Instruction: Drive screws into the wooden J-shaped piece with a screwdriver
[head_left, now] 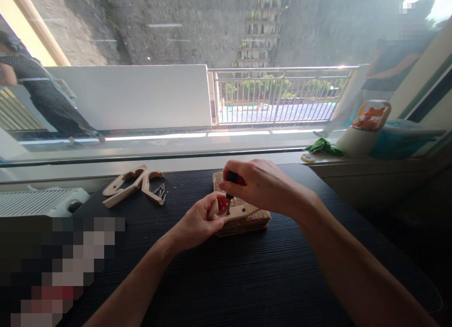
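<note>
My right hand (249,178) grips the dark handle of a screwdriver (230,191), its shaft pointing down at a hole in a pale wooden piece (237,213). Fingers of my left hand (206,216) are closed round the left end of this piece. A second hole shows to the right of the screwdriver tip; whether a screw sits under the tip is too small to tell. Beneath the piece lies a brown block that looks like stacked cardboard (259,222). To the left, cut wooden pieces (125,185) lie near several loose screws (160,193).
The black table (190,284) stands against a window sill (187,167). A white radiator (42,202) is at the left. On the right of the sill are a green cloth (324,147) and a white container (356,141). Beyond the glass, a person (49,94) is at the left.
</note>
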`<state>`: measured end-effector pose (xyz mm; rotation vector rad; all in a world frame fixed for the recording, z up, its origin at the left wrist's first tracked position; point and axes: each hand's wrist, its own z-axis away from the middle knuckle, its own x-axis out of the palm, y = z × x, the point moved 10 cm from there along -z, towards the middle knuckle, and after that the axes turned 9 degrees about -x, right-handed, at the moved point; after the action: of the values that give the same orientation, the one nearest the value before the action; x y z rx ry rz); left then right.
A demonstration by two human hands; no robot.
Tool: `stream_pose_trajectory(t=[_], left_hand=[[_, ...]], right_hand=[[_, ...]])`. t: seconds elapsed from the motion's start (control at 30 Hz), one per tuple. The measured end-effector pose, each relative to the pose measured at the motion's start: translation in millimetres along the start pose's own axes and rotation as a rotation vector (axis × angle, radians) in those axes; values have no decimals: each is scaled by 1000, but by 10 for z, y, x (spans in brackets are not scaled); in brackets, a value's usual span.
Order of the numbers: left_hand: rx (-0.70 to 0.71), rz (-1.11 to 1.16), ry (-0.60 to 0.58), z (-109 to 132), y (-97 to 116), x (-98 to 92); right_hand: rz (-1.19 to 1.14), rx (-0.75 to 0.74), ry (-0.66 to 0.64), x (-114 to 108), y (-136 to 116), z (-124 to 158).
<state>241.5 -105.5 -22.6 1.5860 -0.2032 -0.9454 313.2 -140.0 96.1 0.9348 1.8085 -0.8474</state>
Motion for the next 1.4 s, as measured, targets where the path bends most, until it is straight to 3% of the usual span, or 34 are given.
stream_pose_trajectory(t=[0.17, 0.43, 0.73, 1.07, 1.4], left_hand=[[-29, 13, 8, 1, -47, -1], [7, 13, -22, 8, 40, 20], [-18, 32, 0, 2, -34, 10], [1, 22, -12, 20, 62, 7], [-21, 42, -16, 12, -24, 23]], right_hand=[[-91, -82, -37, 27, -127, 0], [-32, 24, 40, 41, 107, -19], [-67, -68, -8, 50, -145, -35], [-9, 52, 40, 36, 142, -25], [-122, -96, -53, 46, -138, 17]])
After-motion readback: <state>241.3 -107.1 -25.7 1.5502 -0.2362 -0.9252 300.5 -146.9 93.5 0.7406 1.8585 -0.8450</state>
